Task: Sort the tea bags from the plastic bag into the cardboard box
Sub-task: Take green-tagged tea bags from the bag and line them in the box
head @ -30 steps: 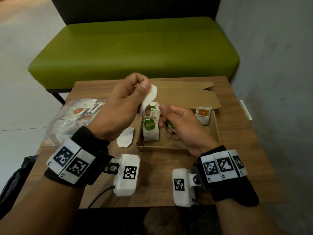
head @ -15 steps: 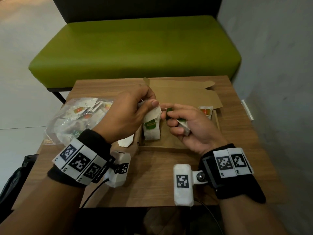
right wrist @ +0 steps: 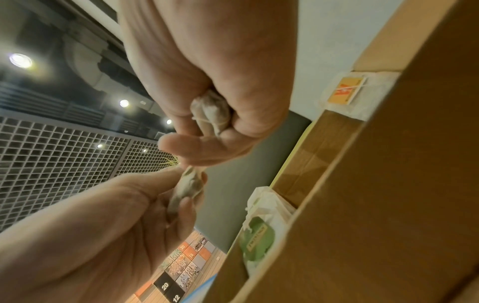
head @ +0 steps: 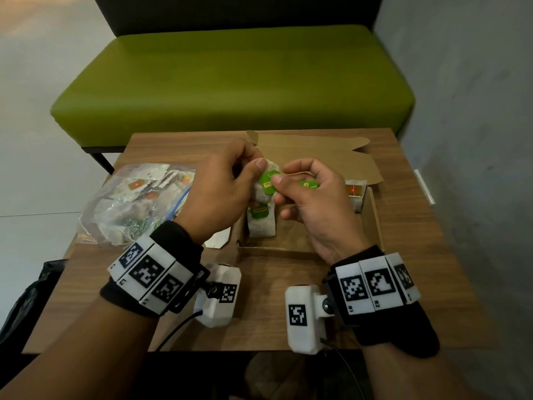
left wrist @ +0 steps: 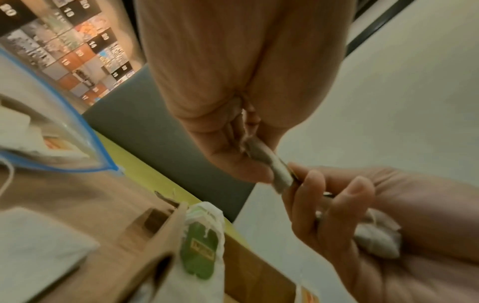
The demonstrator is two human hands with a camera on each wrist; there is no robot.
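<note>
My left hand [head: 256,168] pinches a white tea bag with a green tag [head: 266,183] above the open cardboard box [head: 375,223]. My right hand [head: 281,180] keeps a second green-tagged tea bag [head: 308,184] curled in its palm, while its thumb and forefinger touch the tag of the first. In the left wrist view the pinched tea bag [left wrist: 272,166] sits between both hands. The bunched bag [right wrist: 212,110] shows in the right fist. A green-tagged tea bag [head: 261,220] stands at the box's left wall. An orange-tagged one [head: 356,192] stands at its far right corner.
The clear plastic bag [head: 129,203] with several tea bags lies left of the box on the wooden table [head: 259,327]. A loose white sachet [head: 219,241] lies beside the box's left wall. The box lid [head: 317,157] lies flat behind. A green bench [head: 230,82] stands beyond the table.
My left hand came down from its raised position with the white tea bag and met the right hand over the box. The right hand turned palm-in and now touches that bag's green tag.
</note>
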